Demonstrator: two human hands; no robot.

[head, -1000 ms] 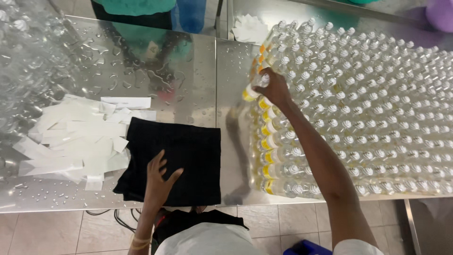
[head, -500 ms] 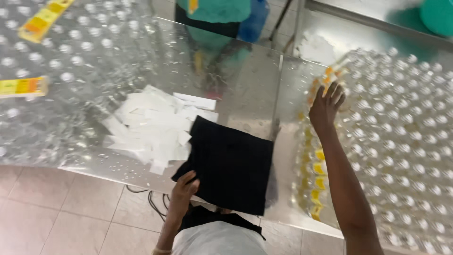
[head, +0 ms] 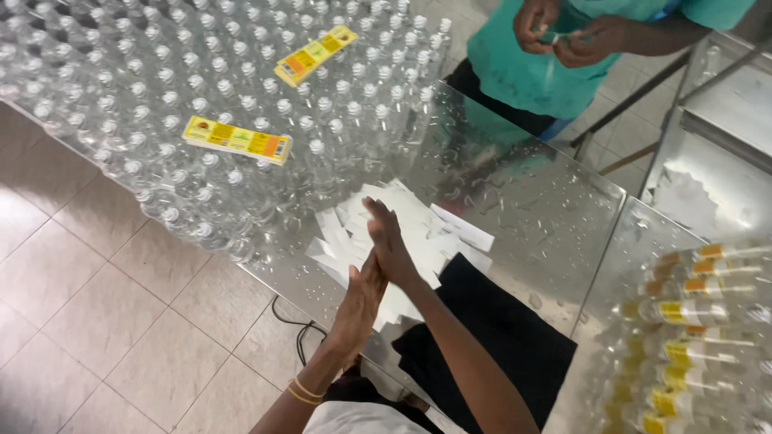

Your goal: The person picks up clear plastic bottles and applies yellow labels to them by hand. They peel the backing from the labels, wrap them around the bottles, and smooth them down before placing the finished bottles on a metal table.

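Note:
My left hand [head: 358, 301] and my right hand [head: 388, 241] meet palm to palm above the near edge of a steel table [head: 531, 193], fingers stretched out and nothing held in either. Just beyond them lies a pile of white paper strips [head: 418, 229]. A black cloth [head: 503, 341] is spread on the table to the right of my right forearm. Gold bangles show on my left wrist.
Several clear capped bottles [head: 201, 96] crowd the table's left end, with two stacks of yellow labels [head: 237, 138] lying on top. Labelled bottles [head: 691, 321] stand at the right. A person in a teal shirt [head: 523, 72] stands across the table. A cable [head: 301, 337] lies on the tiled floor.
The view has swung left. My right hand left the labelled bottles and my left hand left the black cloth; both now meet over the paper strips.

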